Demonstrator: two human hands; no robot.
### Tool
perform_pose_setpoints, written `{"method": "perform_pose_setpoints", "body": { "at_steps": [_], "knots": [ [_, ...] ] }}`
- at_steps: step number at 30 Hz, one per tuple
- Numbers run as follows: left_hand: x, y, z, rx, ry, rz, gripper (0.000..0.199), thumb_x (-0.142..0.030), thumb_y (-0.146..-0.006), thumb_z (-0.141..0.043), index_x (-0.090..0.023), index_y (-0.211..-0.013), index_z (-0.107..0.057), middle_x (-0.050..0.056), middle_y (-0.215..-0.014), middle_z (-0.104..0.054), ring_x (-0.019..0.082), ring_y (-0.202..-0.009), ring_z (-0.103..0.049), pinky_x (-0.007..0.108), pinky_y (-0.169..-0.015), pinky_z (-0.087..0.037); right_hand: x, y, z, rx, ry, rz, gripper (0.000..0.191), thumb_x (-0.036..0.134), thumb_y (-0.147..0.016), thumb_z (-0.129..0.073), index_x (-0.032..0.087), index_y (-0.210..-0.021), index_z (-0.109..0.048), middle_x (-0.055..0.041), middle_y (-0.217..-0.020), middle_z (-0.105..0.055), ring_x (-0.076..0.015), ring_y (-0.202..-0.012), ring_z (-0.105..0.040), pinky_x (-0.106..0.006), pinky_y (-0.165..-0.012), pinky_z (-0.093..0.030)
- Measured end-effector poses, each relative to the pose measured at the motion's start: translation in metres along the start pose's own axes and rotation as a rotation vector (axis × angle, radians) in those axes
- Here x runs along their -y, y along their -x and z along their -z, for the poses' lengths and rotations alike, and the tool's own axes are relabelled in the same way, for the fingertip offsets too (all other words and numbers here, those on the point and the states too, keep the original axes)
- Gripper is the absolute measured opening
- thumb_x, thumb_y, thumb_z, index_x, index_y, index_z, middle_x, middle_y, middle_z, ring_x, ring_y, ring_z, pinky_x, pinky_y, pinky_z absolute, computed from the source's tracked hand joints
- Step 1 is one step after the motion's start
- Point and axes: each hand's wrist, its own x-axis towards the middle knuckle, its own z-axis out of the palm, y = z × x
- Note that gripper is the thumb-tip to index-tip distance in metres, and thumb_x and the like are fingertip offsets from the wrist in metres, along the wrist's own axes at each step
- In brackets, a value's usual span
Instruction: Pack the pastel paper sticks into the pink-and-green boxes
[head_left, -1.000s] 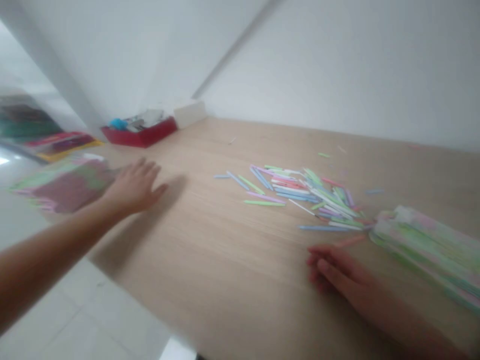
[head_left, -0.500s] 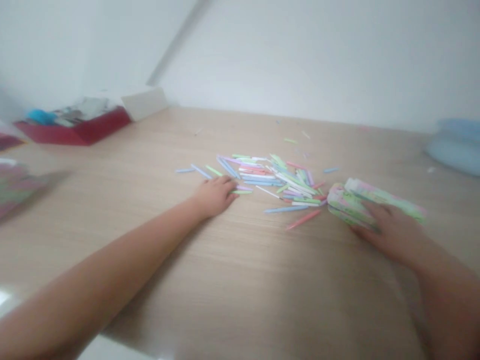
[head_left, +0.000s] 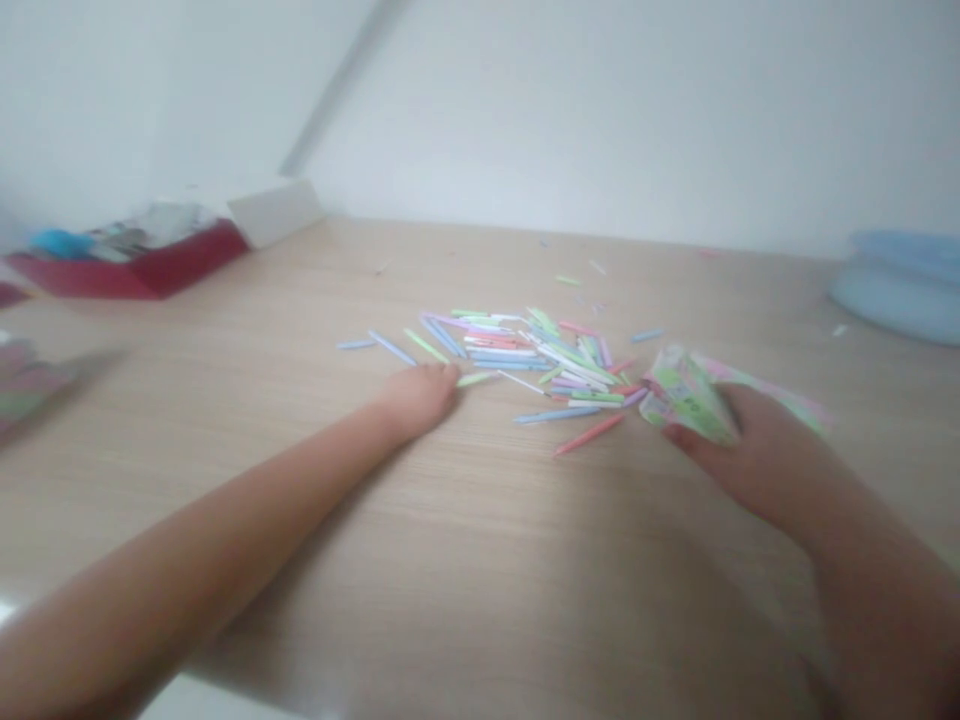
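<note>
Many thin pastel sticks (head_left: 510,355) in blue, green, pink and white lie in a loose heap on the wooden table (head_left: 450,560). My left hand (head_left: 421,400) rests at the heap's left edge, its fingers curled in by a green stick; what they hold, if anything, is hidden. At the heap's right end my right hand (head_left: 750,450) grips a green and pink patterned packet (head_left: 690,395), thumb on the near side, the packet's end tilted up. Part of a similar patterned piece shows behind that hand.
A red box (head_left: 180,262) with a blue item and pale things stands at the back left. A patterned object (head_left: 26,385) is at the left edge. A pale blue rounded object (head_left: 900,285) sits at the back right. Small scraps lie behind the heap.
My left fingers have curled in from lying spread. My right hand has closed round the packet and tipped its near part up. The whole view has shifted slightly.
</note>
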Motion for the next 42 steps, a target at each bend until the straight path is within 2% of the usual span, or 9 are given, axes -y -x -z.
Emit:
{"method": "perform_pose_setpoints", "body": {
  "at_steps": [6,11,15,23,27,31,36,39,42],
  "knots": [
    [0.005,0.017,-0.005,-0.091,0.103,0.08,0.034,-0.044,-0.109,-0.038,-0.019,-0.117,-0.059,0.014,-0.115,-0.069,0.028,-0.092,-0.071,0.037,-0.078,-0.054,0.066,0.029,-0.013,0.162,-0.237,0.291,0.033,0.053,-0.095,-0.062,0.025,-0.111,-0.066,-0.0062,-0.103,-0.074,-0.0287,-0.091,-0.07,-0.039,-0.08,-0.052],
    [0.013,0.018,-0.008,-0.156,0.245,0.082,0.028,-0.044,-0.106,-0.041,-0.021,-0.104,-0.057,0.011,-0.102,-0.07,0.027,-0.089,-0.069,0.035,-0.075,-0.05,0.094,0.049,-0.051,0.26,-0.093,0.548,0.065,0.052,-0.082,-0.083,0.023,-0.136,-0.061,-0.0144,-0.132,-0.07,-0.0375,-0.118,-0.067,-0.052,-0.098,-0.055],
    [0.022,0.019,-0.006,-0.268,0.409,0.104,0.036,-0.05,-0.107,-0.037,-0.021,-0.094,-0.054,0.006,-0.086,-0.067,0.024,-0.083,-0.066,0.033,-0.073,-0.047,0.109,0.059,-0.073,0.245,-0.026,0.737,0.08,0.056,-0.08,-0.087,0.019,-0.145,-0.057,-0.0171,-0.139,-0.068,-0.0389,-0.125,-0.064,-0.054,-0.105,-0.054],
    [0.035,0.022,-0.001,-0.491,0.681,0.066,0.043,-0.051,-0.107,-0.037,-0.02,-0.079,-0.048,-0.001,-0.07,-0.053,0.016,-0.068,-0.053,0.028,-0.065,-0.041,0.111,0.058,-0.072,0.123,-0.09,0.812,0.061,0.05,-0.098,-0.068,0.02,-0.148,-0.053,-0.016,-0.137,-0.069,-0.0352,-0.126,-0.063,-0.054,-0.109,-0.051],
    [0.021,0.032,0.004,-0.479,0.752,-0.127,0.043,-0.047,-0.107,-0.042,-0.02,-0.074,-0.048,-0.001,-0.066,-0.053,0.013,-0.061,-0.05,0.026,-0.061,-0.04,0.115,0.029,-0.063,0.094,-0.265,0.594,0.03,0.038,-0.107,-0.053,0.027,-0.134,-0.063,-0.0082,-0.128,-0.073,-0.0265,-0.116,-0.07,-0.045,-0.1,-0.057],
    [0.0,0.043,0.01,-0.443,0.761,-0.384,0.039,-0.045,-0.105,-0.045,-0.02,-0.076,-0.053,0.0,-0.068,-0.058,0.013,-0.062,-0.055,0.026,-0.061,-0.042,0.136,-0.019,-0.071,0.104,-0.468,0.441,0.023,0.039,-0.106,-0.055,0.027,-0.118,-0.07,-0.0046,-0.109,-0.077,-0.0221,-0.096,-0.075,-0.037,-0.085,-0.061],
    [-0.015,0.045,0.01,-0.469,0.693,-0.646,0.034,-0.048,-0.102,-0.048,-0.021,-0.083,-0.057,0.003,-0.074,-0.066,0.018,-0.068,-0.062,0.031,-0.064,-0.046,0.192,-0.075,-0.119,0.214,-0.631,0.502,0.023,0.033,-0.101,-0.06,0.023,-0.12,-0.067,-0.0068,-0.116,-0.077,-0.0221,-0.105,-0.075,-0.039,-0.094,-0.061],
    [-0.018,0.043,0.009,-0.534,0.652,-0.755,0.029,-0.042,-0.103,-0.05,-0.02,-0.086,-0.059,0.004,-0.077,-0.068,0.018,-0.069,-0.064,0.032,-0.063,-0.045,0.235,-0.104,-0.152,0.244,-0.605,0.534,0.022,0.027,-0.103,-0.055,0.021,-0.122,-0.064,-0.0084,-0.119,-0.077,-0.0202,-0.108,-0.075,-0.036,-0.095,-0.061],
    [-0.02,0.042,0.009,-0.59,0.663,-0.804,0.026,-0.04,-0.103,-0.053,-0.02,-0.088,-0.061,0.003,-0.078,-0.07,0.017,-0.07,-0.065,0.033,-0.062,-0.045,0.276,-0.13,-0.17,0.239,-0.516,0.6,0.025,0.024,-0.099,-0.061,0.02,-0.123,-0.066,-0.0097,-0.123,-0.074,-0.0212,-0.112,-0.071,-0.037,-0.1,-0.056]
  ]
}}
